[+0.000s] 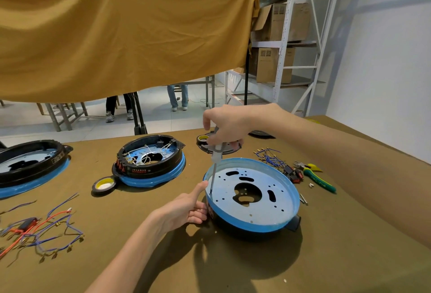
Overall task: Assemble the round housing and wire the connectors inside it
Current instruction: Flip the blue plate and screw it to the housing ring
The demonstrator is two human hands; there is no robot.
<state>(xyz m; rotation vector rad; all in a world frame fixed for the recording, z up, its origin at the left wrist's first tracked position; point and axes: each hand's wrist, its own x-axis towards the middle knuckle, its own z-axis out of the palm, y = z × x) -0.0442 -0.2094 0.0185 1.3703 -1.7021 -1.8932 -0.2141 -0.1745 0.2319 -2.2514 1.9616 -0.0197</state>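
A round blue housing [261, 216] with a perforated pale plate inside lies on the brown table in front of me. My left hand [186, 208] grips its left rim, thumb raised along the edge. My right hand [225, 127] holds the clear handle of a screwdriver [214, 171] upright; the tip stands on the plate near the left rim. Blue wires with connectors [269, 157] lie behind the housing on the right. More blue and red wires [44, 229] are spread at the left.
A wired black-and-blue housing [149, 162] sits centre-left, another housing [28, 164] at far left. A tape roll [103, 185] and a second tape roll [203, 139] lie nearby. Green-yellow pliers [317, 176], red switches [295, 173] and screws [303, 198] lie right. A mustard cloth [116, 36] hangs behind.
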